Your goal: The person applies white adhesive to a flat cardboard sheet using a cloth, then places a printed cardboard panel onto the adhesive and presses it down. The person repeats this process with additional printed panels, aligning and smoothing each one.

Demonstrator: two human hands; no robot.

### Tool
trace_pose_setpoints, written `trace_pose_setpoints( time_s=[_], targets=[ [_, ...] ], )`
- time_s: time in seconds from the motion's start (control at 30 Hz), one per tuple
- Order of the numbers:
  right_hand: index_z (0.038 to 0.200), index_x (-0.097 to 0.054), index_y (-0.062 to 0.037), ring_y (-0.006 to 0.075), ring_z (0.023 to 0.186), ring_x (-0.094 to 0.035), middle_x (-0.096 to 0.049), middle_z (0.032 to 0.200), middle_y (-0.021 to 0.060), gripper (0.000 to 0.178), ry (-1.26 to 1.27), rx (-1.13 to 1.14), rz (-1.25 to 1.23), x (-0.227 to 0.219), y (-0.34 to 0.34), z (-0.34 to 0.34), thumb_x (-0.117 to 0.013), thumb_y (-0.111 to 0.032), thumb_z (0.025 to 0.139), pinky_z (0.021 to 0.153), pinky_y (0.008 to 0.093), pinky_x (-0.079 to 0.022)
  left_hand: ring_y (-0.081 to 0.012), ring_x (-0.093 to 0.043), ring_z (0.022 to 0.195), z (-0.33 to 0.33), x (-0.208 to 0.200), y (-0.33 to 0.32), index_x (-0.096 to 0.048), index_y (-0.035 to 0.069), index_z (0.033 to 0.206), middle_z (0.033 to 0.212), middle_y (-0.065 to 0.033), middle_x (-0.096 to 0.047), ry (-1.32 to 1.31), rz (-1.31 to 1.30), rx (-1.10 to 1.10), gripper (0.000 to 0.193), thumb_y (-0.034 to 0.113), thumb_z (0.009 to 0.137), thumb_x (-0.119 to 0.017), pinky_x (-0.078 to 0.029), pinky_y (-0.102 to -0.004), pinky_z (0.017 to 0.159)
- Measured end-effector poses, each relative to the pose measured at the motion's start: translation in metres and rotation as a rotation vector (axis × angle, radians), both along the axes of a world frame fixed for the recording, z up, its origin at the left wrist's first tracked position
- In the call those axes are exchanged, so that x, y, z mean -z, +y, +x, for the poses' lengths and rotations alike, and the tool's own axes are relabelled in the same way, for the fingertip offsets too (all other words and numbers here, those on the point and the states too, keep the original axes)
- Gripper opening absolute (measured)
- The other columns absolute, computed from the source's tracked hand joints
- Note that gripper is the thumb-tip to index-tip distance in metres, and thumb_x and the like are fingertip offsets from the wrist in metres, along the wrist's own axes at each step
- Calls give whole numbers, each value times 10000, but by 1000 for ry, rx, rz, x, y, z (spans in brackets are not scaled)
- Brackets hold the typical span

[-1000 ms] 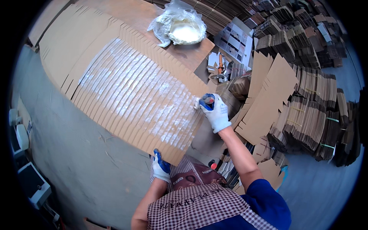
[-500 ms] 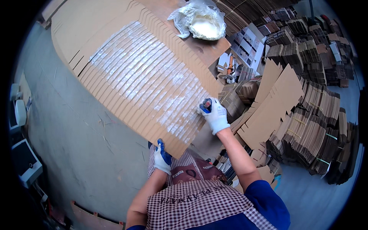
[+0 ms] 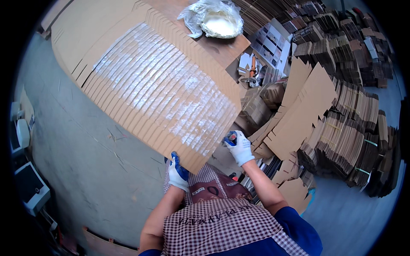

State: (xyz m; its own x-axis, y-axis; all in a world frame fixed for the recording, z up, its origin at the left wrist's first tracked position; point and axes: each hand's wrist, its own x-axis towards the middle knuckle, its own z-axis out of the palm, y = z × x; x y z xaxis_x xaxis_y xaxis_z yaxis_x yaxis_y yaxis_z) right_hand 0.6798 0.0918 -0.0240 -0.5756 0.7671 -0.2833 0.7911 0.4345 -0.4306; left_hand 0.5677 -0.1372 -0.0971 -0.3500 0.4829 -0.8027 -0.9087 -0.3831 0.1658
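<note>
Overlapping brown cardboard sheets (image 3: 141,115) lie fanned out like steps in front of me, their exposed strips smeared with a shiny whitish paste (image 3: 171,89). My left hand (image 3: 178,176), in a white and blue glove, is closed on the near edge of the sheets, thumb on top. My right hand (image 3: 240,148), gloved alike, is closed just off their near right corner. It grips a small dark thing with a reddish spot, mostly hidden by the fingers. Beyond the sheets, a plastic-lined container (image 3: 220,26) of white paste stands on the brown tabletop (image 3: 232,50).
Cut cardboard pieces (image 3: 299,115) lean at my right, with an orange-handled tool (image 3: 253,68) behind them. Tied cardboard bundles (image 3: 341,141) stand farther right. Grey floor (image 3: 98,141) stretches to the left, with pale machine-like units (image 3: 32,187) at its edge.
My right hand has moved down and slightly right, from over the pasted strips to beyond the sheets' corner. My left hand keeps its hold. The view has shifted slightly.
</note>
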Motion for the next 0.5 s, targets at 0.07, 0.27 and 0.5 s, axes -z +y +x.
trace_pose_setpoints(
  time_s=[0.07, 0.27, 0.5],
  targets=[
    [1079, -606, -65, 363, 899, -677, -668, 1024, 178, 383, 47, 61, 35, -11, 1, 12, -789, -234, 788, 801, 401, -546, -376, -514, 1299, 2, 6, -1, -351, 11, 1479, 1442, -202, -490, 19, -4, 1, 636, 449, 1036, -482, -418, -532, 1101],
    [1124, -613, -48, 329, 908, -687, -664, 1044, 159, 420, 355, 110, -39, -51, -17, -3, -798, -201, 780, 797, 384, -553, -374, -556, 1246, 1, 9, -6, -334, 44, 1482, 1405, -195, -513, 37, 97, -34, 584, 379, 1038, -515, -473, -541, 1043],
    [1058, -640, -66, 359, 890, -687, -657, 1010, 156, 344, 116, 54, 0, -31, -18, -2, -792, -206, 783, 770, 411, -555, -378, -553, 1251, 0, 8, -6, -351, 22, 1467, 1423, -194, -503, 19, 59, -10, 586, 387, 1037, -512, -475, -547, 1040]
  ],
)
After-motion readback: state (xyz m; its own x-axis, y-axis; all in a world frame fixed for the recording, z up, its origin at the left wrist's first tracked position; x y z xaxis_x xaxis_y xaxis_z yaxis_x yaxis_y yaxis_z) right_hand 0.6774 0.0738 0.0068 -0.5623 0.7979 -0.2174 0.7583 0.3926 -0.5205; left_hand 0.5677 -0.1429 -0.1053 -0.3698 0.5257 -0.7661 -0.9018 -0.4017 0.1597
